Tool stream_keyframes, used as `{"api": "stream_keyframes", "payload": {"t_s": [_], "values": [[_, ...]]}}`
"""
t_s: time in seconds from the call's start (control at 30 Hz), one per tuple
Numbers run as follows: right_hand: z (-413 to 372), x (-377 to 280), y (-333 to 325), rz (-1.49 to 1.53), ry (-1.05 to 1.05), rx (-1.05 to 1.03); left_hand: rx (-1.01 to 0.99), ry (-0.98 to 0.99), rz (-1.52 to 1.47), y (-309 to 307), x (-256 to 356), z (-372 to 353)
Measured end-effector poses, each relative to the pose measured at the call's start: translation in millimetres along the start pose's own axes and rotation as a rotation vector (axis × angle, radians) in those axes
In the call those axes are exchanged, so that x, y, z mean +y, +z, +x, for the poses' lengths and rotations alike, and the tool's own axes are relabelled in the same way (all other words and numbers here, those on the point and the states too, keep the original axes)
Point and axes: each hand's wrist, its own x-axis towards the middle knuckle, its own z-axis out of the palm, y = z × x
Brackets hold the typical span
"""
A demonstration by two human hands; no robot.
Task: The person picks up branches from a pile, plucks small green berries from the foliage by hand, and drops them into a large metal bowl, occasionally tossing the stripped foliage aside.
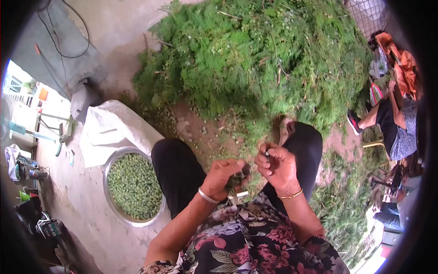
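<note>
Between my knees both hands are raised in front of my body, a short gap apart. My left hand [222, 178] has its fingers curled inward beside some dark green bits; what it holds, if anything, is hidden. The thumb and fingers of my right hand [279, 165] pinch a small dark thing, too small to name. Beyond the hands lies a large heap of green leafy branches [255, 59]. A metal basin [106, 187] full of small green berries [134, 186] stands on the floor beside my left leg.
A white sack [107, 130] lies behind the basin. At the right sits another person [401, 123], near an orange cloth [401, 64]. More green sprigs [346, 205] cover the floor at the lower right. A black cable [68, 55] hangs at the upper left.
</note>
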Motion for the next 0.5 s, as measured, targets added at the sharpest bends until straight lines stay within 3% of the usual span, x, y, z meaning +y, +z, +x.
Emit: {"api": "stream_keyframes", "payload": {"t_s": [0.17, 0.23, 0.27, 0.37, 0.4, 0.5], "values": [[-42.0, 6.1, 23.0, -0.351, -0.125, 0.165, 0.018, -0.010, -0.094, 5.7, -8.4, -21.3], [-55.5, 17.5, 28.2, -0.899, -0.233, 0.238, 0.046, 0.042, -0.043, 10.6, -9.9, -31.0], [-58.0, 24.2, 33.0, -0.997, -0.346, 0.210, 0.048, 0.076, -0.009, 11.2, -13.1, -34.5], [-62.5, 38.6, 32.6, -1.241, -0.443, 0.141, 0.058, 0.118, 0.027, 13.1, -19.9, -41.2], [-65.5, 38.0, 35.7, -1.322, -0.388, 0.096, 0.059, 0.116, 0.028, 17.1, -20.5, -43.6], [-65.9, 52.0, 27.2, -1.319, -0.368, 0.121, 0.118, 0.098, -0.002, 26.6, -22.6, -50.0]]}}
